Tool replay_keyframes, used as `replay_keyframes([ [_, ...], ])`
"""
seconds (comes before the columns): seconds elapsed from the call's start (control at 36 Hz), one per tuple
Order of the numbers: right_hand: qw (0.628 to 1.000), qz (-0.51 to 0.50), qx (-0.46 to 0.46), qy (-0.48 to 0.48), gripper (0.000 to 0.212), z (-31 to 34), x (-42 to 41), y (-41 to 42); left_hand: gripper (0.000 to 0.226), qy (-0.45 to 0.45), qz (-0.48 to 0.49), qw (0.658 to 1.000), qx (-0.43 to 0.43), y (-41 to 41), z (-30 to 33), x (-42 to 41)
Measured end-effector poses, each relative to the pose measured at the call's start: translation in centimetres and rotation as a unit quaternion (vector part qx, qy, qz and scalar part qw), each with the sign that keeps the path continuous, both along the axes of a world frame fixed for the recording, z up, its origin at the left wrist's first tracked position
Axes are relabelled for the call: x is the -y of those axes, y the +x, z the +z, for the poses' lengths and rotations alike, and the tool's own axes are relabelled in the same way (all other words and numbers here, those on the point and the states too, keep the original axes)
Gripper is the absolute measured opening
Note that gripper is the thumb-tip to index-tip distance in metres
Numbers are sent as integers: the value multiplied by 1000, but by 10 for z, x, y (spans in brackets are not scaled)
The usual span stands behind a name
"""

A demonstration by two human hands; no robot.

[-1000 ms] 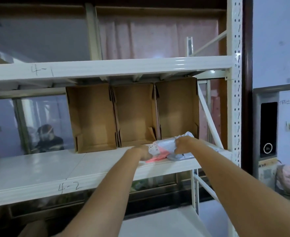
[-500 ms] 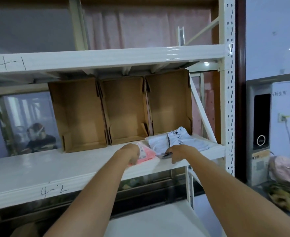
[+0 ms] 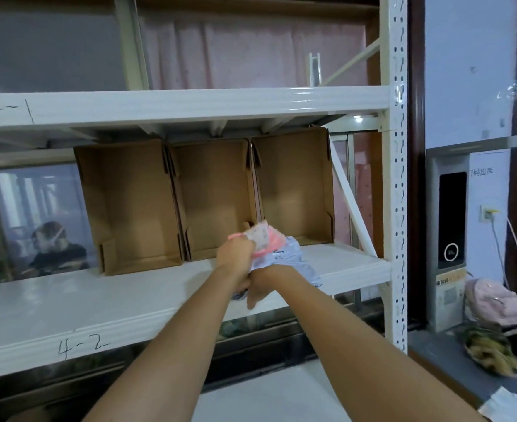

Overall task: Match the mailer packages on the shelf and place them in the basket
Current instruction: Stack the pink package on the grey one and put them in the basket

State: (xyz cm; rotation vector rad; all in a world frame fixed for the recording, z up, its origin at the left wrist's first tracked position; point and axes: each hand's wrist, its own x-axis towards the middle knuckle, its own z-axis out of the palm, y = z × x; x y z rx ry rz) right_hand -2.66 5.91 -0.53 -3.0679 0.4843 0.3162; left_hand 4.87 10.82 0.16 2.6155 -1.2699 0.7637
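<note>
My left hand [image 3: 235,256] grips a pink mailer package [image 3: 266,239] and holds it lifted above the white shelf marked 4-2 [image 3: 77,303]. Just below and to the right, my right hand [image 3: 261,284] clutches a pale blue-white mailer package [image 3: 293,258] that droops over the shelf's front edge. The two hands touch each other, and the two packages are bunched together. No basket is in view.
Three open cardboard bins [image 3: 214,196] stand side by side at the back of the shelf. The white rack post [image 3: 398,178] rises at the right. Beyond it are a wall device [image 3: 452,220] and a pink bag [image 3: 494,303]. A person sits behind glass [image 3: 54,248].
Both hands have drawn together and lifted the packages off the shelf. The pink mailer rose in my left hand, and the pale mailer is gathered up in my right.
</note>
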Motion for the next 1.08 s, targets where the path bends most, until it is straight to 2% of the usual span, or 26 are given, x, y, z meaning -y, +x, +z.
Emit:
replay_keyframes([
  [0.06, 998, -26, 22, 54, 57, 7, 4, -8, 23, 55, 14, 998, -35, 1, -7, 1],
  [0.08, 993, -42, 24, 110, 51, 12, 7, -11, 25, 61, 9, 996, -67, 3, -9, -1],
  [0.14, 960, -87, 60, 260, 41, 24, 21, -19, 27, 63, -10, 991, -119, 10, -13, -6],
  [0.17, 943, -108, 104, 297, 37, 30, 31, -20, 28, 74, -25, 987, -138, 14, -15, -9],
  [0.19, 932, -129, 155, 301, 29, 35, 41, -22, 27, 83, -30, 984, -158, 18, -17, -13],
  [0.25, 927, -179, 256, 208, 15, 40, 65, -24, 19, 68, -31, 975, -208, 24, -19, -19],
  [0.28, 923, -199, 290, 159, 15, 38, 74, -26, 18, 43, -37, 969, -239, 26, -19, -21],
  [0.31, 917, -213, 310, 134, 17, 33, 82, -26, 19, 10, -39, 962, -272, 27, -18, -23],
  [0.36, 920, -241, 283, 126, 29, 17, 102, -16, 23, -62, -23, 946, -316, 31, -19, -24],
  [0.42, 921, -246, 268, 143, 65, -6, 128, 7, 30, -81, 34, 954, -286, 39, -21, -26],
  [0.47, 895, -276, 284, 205, 92, -4, 108, -1, 48, -56, 128, 953, -269, 48, -28, -31],
  [0.5, 885, -289, 277, 237, 93, 2, 93, -12, 58, -34, 159, 945, -283, 50, -31, -33],
  [0.53, 868, -305, 281, 274, 85, 3, 88, -13, 64, -21, 167, 938, -302, 53, -34, -34],
  [0.56, 870, -289, 283, 281, 72, 1, 91, -7, 67, -28, 161, 931, -327, 54, -35, -34],
  [0.58, 878, -268, 275, 287, 64, -5, 101, 2, 69, -60, 150, 919, -360, 54, -35, -33],
  [0.61, 886, -266, 261, 277, 70, -21, 137, 28, 70, -110, 134, 894, -413, 52, -34, -30],
  [0.67, 873, -259, 288, 297, 96, -58, 199, 83, 59, -223, 83, 825, -512, 47, -32, -25],
  [0.69, 861, -266, 299, 315, 93, -63, 201, 90, 52, -263, 63, 798, -539, 46, -32, -21],
  [0.78, 819, -279, 344, 364, 45, -15, 94, 11, 50, -334, 50, 745, -575, 41, -33, -19],
  [0.81, 801, -289, 359, 381, 37, -14, 89, 6, 49, -352, 49, 724, -591, 42, -34, -20],
  [0.89, 783, -276, 358, 428, 42, -9, 82, -4, 45, -377, 34, 658, -651, 42, -32, -28],
  [0.94, 757, -289, 339, 479, 51, -7, 77, -10, 52, -371, 23, 639, -674, 46, -29, -33],
  [1.0, 734, -295, 347, 504, 63, -7, 72, -17, 43, -364, 6, 603, -710, 43, -27, -38],
  [1.06, 730, -305, 348, 502, 76, -13, 68, -21, 33, -348, -8, 588, -730, 30, -23, -42],
  [1.08, 726, -306, 358, 502, 78, -17, 68, -19, 33, -336, -15, 595, -730, 25, -22, -44],
])
